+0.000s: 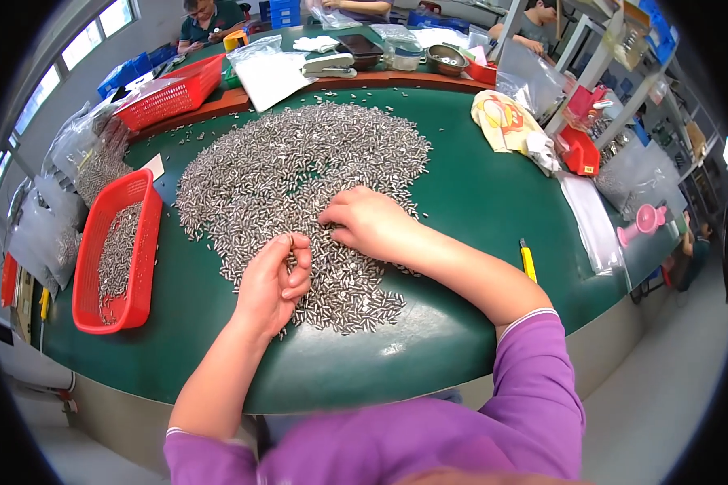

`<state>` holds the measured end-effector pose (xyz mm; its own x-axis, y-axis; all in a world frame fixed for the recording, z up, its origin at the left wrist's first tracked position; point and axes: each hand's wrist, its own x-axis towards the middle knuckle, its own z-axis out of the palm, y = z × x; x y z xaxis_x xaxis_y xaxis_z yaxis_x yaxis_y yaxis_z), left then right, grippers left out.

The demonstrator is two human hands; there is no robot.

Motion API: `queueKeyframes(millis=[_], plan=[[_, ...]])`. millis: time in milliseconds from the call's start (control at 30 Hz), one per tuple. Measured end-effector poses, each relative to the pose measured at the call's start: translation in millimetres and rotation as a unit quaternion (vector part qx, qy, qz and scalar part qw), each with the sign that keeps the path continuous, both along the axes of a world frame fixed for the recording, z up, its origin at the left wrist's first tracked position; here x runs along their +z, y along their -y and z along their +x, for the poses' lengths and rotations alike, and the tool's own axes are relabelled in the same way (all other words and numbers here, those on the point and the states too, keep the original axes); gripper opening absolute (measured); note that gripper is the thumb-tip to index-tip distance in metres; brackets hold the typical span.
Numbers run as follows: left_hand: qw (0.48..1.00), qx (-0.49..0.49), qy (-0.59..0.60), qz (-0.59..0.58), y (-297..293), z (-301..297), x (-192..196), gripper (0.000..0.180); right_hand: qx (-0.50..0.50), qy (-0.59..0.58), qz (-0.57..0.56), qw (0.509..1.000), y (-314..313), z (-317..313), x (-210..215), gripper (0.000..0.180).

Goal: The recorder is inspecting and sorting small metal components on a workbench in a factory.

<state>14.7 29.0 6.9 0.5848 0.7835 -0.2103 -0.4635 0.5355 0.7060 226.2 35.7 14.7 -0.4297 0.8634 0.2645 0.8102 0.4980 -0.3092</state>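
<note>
A broad heap of small metal pins (299,178) covers the middle of our green table (477,194). Our left hand (271,283) pinches a few pins between thumb and fingertips at the heap's near edge; our right hand (368,222) lies curled, fingers down on the pins. A red basket (141,242) holding more pins sits at the left edge.

Green table (469,194) — heap of small metal pins (291,178), red basket (115,250), yellow cutter (528,261).
</note>
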Motion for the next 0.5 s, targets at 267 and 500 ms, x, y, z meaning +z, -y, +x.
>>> queueKeyframes(millis=[267,500], plan=[[0.999,-0.021,0.024,0.005,0,-4,-4,0.021,-0.002,-0.037,0.092,0.995,-7,-7,-13,0.009],[0.995,-0.088,-0.017,0.040,-3,4,17,0.022,-0.041,-0.281,-0.044,0.958,18,-13,54,0.013]])
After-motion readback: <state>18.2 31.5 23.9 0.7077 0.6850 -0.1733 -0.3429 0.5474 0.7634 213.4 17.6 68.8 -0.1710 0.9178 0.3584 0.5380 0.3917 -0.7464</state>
